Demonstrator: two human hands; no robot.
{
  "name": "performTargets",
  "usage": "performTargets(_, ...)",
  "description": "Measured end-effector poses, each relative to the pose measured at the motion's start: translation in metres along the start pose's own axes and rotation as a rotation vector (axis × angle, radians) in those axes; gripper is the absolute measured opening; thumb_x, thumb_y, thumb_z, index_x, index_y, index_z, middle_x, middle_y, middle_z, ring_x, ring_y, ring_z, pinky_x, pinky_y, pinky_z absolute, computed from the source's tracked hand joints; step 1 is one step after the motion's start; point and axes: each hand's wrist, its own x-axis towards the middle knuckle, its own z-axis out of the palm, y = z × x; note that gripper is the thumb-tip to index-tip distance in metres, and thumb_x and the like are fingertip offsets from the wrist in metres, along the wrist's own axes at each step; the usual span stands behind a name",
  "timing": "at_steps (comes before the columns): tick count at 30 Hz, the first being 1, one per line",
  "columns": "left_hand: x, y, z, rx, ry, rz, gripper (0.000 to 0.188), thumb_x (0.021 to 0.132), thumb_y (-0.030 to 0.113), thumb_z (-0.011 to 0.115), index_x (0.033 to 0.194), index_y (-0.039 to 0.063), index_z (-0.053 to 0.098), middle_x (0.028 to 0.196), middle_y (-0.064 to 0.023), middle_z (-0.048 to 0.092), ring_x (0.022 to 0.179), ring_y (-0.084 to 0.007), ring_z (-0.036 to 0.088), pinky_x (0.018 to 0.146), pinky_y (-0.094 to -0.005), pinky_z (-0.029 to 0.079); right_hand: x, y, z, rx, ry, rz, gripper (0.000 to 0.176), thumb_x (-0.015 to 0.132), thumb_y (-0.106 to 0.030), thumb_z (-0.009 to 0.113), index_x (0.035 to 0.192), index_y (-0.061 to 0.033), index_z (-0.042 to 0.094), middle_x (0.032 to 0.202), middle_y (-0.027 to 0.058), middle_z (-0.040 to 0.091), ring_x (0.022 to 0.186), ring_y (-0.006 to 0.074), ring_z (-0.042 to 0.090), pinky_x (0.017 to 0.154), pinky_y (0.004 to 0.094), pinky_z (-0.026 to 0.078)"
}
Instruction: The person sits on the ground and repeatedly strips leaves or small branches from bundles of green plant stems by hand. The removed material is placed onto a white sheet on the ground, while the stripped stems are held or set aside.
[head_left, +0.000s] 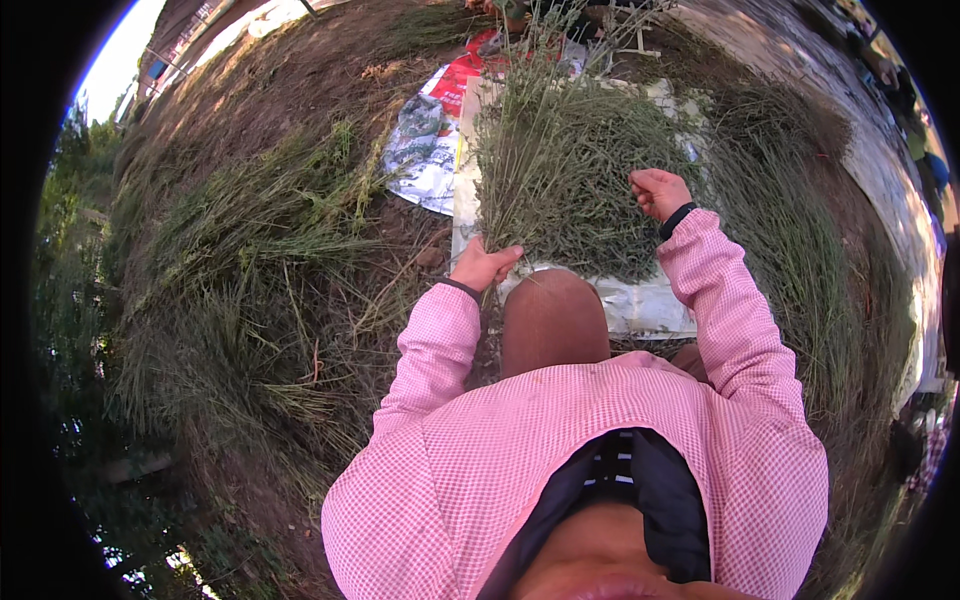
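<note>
My left hand (486, 265) grips the lower ends of a bunch of long green plant stems (517, 161). The stems fan out upward, away from me. Over the right part of a heap of small leafy cuttings (604, 202), my right hand (658, 193) is held with its fingers curled together. Whether a small sprig is pinched in those fingertips is too small to tell. The heap lies on a pale plastic sheet (645, 307) in front of my knee (556, 322), partly under the bunch.
Piles of long cut stems lie on the left (247, 225) and right (780, 217). A red and white printed sheet (424, 161) adjoins the pale one. Another person's hand (480, 6) shows at the top edge. Bare soil (300, 75) slopes off at the upper left.
</note>
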Motion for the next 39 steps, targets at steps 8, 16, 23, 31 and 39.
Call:
performTargets(8,-0.002,0.009,0.008,-0.088,0.059,-0.024,0.018,0.08,0.007,0.069,0.074,0.005,0.052,0.05,0.0023,0.042,0.04,-0.0074,0.036,0.039,-0.0243,0.026,-0.033,0.011,0.062,-0.217,-0.44,0.084,0.032,0.079,-0.029,0.071,0.104,-0.0089,0.066,0.087,-0.0031,0.062,0.066,0.0069,0.054,0.056,0.0214,0.045)
performTargets(16,-0.006,0.014,0.014,-0.015,0.065,0.014,0.012,0.077,0.003,0.067,0.078,0.004,0.055,0.05,0.0035,0.042,0.039,-0.0066,0.037,0.039,-0.0233,0.026,-0.036,0.003,0.094,-0.033,-0.543,0.185,0.036,0.077,-0.04,0.073,0.092,-0.0078,0.065,0.081,-0.0006,0.061,0.062,0.0054,0.053,0.053,0.0199,0.043)
performTargets(23,-0.003,0.009,0.025,0.141,0.14,0.135,0.012,0.074,0.005,0.07,0.074,0.005,0.058,0.053,0.0013,0.05,0.039,-0.0068,0.04,0.038,-0.0234,0.029,-0.038,0.013,0.096,-0.169,-0.435,0.139,0.03,0.076,-0.034,0.074,0.077,-0.0049,0.067,0.069,0.0007,0.063,0.051,0.0052,0.049,0.045,0.0211,0.039)
performTargets(31,0.003,0.008,0.026,0.143,0.14,0.104,0.014,0.074,0.005,0.07,0.086,0.003,0.062,0.061,0.0022,0.056,0.044,-0.0054,0.042,0.04,-0.022,0.03,-0.035,0.019,0.082,-0.139,-0.483,0.062,0.012,0.078,-0.013,0.067,0.071,-0.0033,0.069,0.064,0.0021,0.064,0.048,0.0061,0.052,0.044,0.0219,0.043)
performTargets(39,0.006,-0.007,0.034,0.122,0.108,0.146,0.011,0.073,0.003,0.068,0.082,0.005,0.061,0.058,0.0021,0.054,0.04,-0.0063,0.042,0.036,-0.0231,0.03,-0.046,0.026,0.08,-0.393,-0.341,-0.174,0.011,0.072,-0.011,0.064,0.078,-0.0025,0.066,0.066,0.0046,0.065,0.053,0.0099,0.057,0.05,0.0251,0.047)
